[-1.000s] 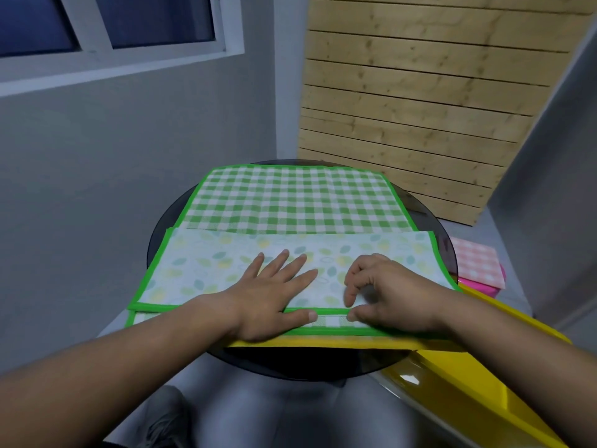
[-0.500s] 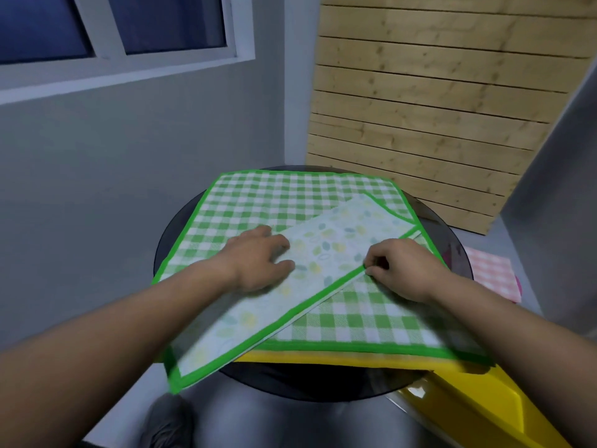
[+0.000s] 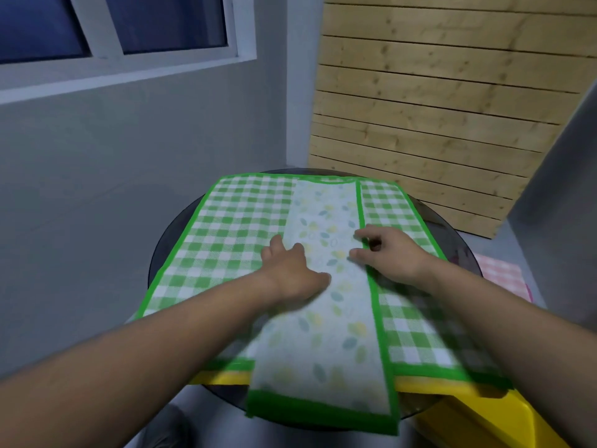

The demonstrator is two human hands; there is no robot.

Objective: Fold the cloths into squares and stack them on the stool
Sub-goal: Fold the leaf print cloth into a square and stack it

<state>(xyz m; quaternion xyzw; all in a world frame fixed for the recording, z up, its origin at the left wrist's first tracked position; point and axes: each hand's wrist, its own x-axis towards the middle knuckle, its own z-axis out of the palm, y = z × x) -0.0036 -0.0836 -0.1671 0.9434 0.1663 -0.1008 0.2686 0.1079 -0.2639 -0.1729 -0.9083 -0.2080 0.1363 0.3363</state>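
Note:
A long folded cloth strip [image 3: 326, 318], pale with a leaf print and green border, lies lengthwise away from me on top of a spread green-checked cloth [image 3: 226, 240]. Its near end hangs over the front rim of the round dark glass table [image 3: 161, 250]. My left hand [image 3: 290, 270] rests on the strip's left edge with fingers curled on it. My right hand [image 3: 391, 253] pinches the green border on the strip's right edge. A yellow cloth edge [image 3: 226, 378] shows under the checked cloth.
A pink checked cloth [image 3: 497, 273] lies low to the right beyond the table. A yellow plastic object [image 3: 478, 415] sits at the bottom right against the table. A wooden slatted panel [image 3: 420, 124] leans behind; a grey wall with a window is on the left.
The folded strip has turned from lying crosswise along the table's front, through a diagonal, to pointing straight away from me. Both hands moved with it toward the middle.

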